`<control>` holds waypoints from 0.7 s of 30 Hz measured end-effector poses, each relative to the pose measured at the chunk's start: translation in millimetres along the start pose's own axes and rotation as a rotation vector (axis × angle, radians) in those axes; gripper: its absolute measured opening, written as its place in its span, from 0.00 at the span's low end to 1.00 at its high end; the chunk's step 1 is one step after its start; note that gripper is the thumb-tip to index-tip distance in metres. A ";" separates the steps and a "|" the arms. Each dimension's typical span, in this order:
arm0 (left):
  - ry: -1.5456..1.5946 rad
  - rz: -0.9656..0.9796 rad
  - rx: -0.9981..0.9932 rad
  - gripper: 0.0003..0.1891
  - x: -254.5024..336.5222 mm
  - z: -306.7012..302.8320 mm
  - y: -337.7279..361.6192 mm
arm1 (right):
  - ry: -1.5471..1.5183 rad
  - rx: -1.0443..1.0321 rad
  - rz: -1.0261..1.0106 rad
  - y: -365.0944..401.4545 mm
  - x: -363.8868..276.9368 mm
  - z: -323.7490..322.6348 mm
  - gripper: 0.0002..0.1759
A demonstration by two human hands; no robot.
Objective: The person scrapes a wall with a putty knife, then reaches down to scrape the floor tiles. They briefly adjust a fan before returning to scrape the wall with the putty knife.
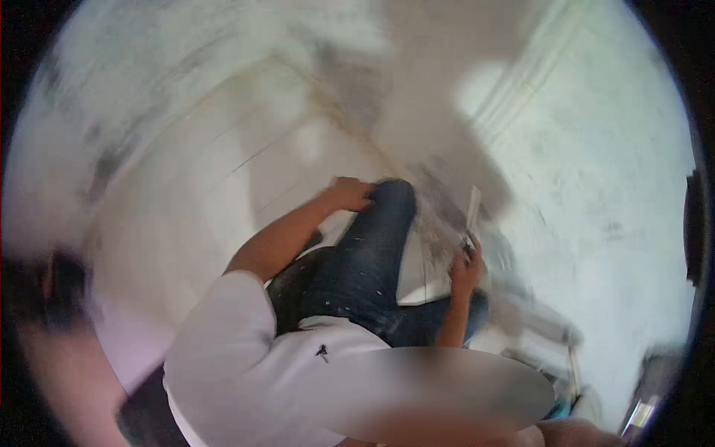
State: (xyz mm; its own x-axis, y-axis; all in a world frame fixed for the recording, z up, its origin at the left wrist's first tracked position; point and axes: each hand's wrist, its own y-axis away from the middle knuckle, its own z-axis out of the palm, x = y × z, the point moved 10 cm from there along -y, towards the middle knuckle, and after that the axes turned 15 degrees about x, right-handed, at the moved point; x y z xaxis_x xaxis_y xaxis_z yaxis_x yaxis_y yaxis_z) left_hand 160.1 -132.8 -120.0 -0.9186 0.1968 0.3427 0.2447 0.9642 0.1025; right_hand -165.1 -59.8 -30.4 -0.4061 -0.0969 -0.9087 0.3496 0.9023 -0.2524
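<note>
My left hand [350, 194] rests on my raised left knee [392, 195], its fingers laid over the jeans and nothing seen in them. Out to the right, my right hand [467, 262] is closed around the handle of a flat, pale-bladed tool [474, 208] that looks like a putty knife seen nearly edge-on. Its blade points upward, close to the wall surface, and does not clearly touch it. The fingers hide most of the handle, and blur softens the details.
A pale wall [596, 186] with dark smudges rises at the right. Light floor tiles [201, 171] spread to the left, dirtier along the strip near the wall. A thin stick-like item [573, 369] and a dark object [655, 387] with a bright patch are at the lower right.
</note>
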 end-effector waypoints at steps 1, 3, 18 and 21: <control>-0.004 -0.041 -0.045 0.24 -3.1 1.9 3.1 | -0.073 -0.040 0.042 -4.9 2.3 11.8 0.24; 0.030 -0.094 -0.045 0.27 2.1 -28.4 22.1 | -0.156 -0.103 0.140 -12.5 -14.5 30.9 0.23; 0.199 -0.399 -0.005 0.37 -23.2 -66.4 193.3 | -0.125 -0.593 0.393 -9.6 93.3 106.9 0.26; 0.121 -0.391 -0.082 0.36 -27.5 -58.3 183.3 | -0.079 -0.506 0.387 -15.2 66.1 100.5 0.26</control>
State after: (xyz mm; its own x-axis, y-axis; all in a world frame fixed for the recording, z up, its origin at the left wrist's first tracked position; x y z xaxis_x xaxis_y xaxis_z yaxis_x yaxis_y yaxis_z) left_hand 248.4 28.1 -56.2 -0.9053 -0.2088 0.3699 -0.0871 0.9436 0.3195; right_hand -112.5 -122.1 -120.1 -0.2603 0.2621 -0.9293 0.0085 0.9630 0.2692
